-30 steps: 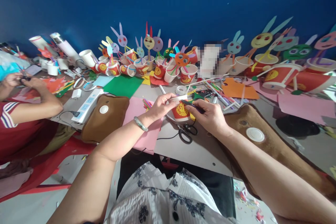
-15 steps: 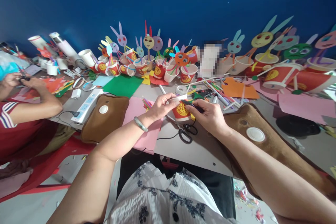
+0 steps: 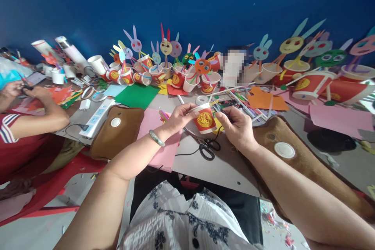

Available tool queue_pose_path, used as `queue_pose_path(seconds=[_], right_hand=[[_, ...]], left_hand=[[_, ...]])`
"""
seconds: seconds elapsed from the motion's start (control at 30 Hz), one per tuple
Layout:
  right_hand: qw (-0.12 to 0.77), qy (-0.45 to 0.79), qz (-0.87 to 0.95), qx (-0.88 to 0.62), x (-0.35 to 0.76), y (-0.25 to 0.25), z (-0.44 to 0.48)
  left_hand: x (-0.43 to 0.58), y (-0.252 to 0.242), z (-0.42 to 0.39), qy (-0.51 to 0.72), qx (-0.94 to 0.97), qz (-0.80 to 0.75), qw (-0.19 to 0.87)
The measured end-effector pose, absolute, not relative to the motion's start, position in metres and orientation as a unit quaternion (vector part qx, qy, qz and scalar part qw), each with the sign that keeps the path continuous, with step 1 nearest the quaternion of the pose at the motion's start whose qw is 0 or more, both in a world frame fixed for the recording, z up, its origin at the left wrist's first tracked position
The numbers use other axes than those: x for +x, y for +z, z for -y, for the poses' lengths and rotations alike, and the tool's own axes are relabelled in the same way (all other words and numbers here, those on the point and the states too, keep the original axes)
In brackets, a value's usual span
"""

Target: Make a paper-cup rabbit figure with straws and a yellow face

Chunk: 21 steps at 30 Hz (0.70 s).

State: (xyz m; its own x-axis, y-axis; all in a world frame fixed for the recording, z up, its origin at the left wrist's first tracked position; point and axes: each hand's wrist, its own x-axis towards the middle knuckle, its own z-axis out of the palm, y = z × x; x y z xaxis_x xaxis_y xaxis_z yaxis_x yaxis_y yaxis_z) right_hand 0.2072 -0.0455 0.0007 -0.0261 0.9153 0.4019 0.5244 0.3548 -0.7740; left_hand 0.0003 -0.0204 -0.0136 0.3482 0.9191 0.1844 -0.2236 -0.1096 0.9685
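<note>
My left hand [image 3: 181, 119] pinches the rim of a red paper cup [image 3: 204, 120] with a round yellow print, thumb and fingers on its upper left edge. The cup is slightly tilted above the table. Close to its right side, my right hand [image 3: 238, 127] is closed around a slim black tool [image 3: 225, 114]; my fingers cover much of it, so its kind is unclear. Black-handled scissors [image 3: 208, 151] lie just below the cup, beside a thin black cord [image 3: 187, 154]. Pink paper [image 3: 160, 152] lies under my left forearm.
Paper cups with paper rabbit figures [image 3: 202, 65] line the back. Brown plush warmers [image 3: 117, 133] lie on both sides. A white power strip [image 3: 98, 117], green paper [image 3: 137, 95] and a tape roll [image 3: 201, 100] are nearby. A co-worker's arm [image 3: 49, 113] is at left.
The cup has tipped so its printed side shows more fully. My right hand has drawn the black tool a little right, away from the cup's rim.
</note>
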Motion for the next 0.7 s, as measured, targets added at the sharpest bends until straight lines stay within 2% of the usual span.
queue_pose_path(seconds=[0.47,0.7], right_hand=[[0.454,0.224,0.653,-0.563,0.207,-0.008,0.038],[0.423,0.284,0.659,-0.553,0.209,-0.010,0.032]], left_hand=[[-0.001,-0.013,0.015,0.509,0.522,-0.317,0.607],[-0.002,-0.015,0.015,0.512,0.523,-0.316,0.603]])
